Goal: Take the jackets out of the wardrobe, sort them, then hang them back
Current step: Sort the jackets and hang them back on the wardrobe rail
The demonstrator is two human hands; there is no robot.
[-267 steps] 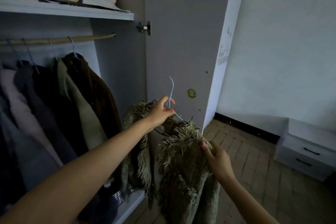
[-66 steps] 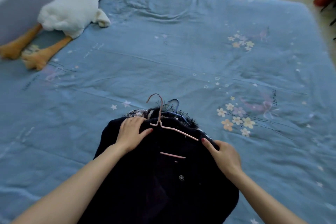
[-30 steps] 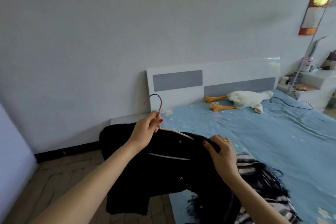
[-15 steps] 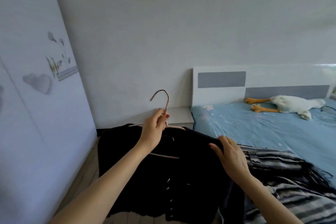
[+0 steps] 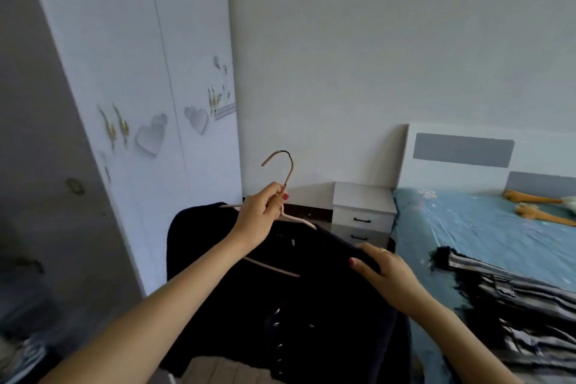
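Observation:
A black buttoned jacket [image 5: 311,305] hangs on a pink hanger [image 5: 288,171] in front of me. My left hand [image 5: 260,215] grips the hanger at the base of its hook. My right hand [image 5: 383,271] grips the jacket's right shoulder. The white wardrobe [image 5: 149,97] with heart decals stands to the left, its doors closed on the side I see; a grey open door panel [image 5: 46,165] fills the far left. A striped black-and-grey jacket [image 5: 505,299] lies on the bed at the right.
A bed [image 5: 486,227] with a blue sheet runs along the right, with a white and grey headboard [image 5: 461,153]. A white nightstand [image 5: 363,212] stands between wardrobe and bed. Orange feet of a plush duck [image 5: 536,207] show at the far right.
I have turned left from the bed toward the wardrobe, carrying the black jacket on its hanger; the wardrobe now fills the left and the bed has slid right.

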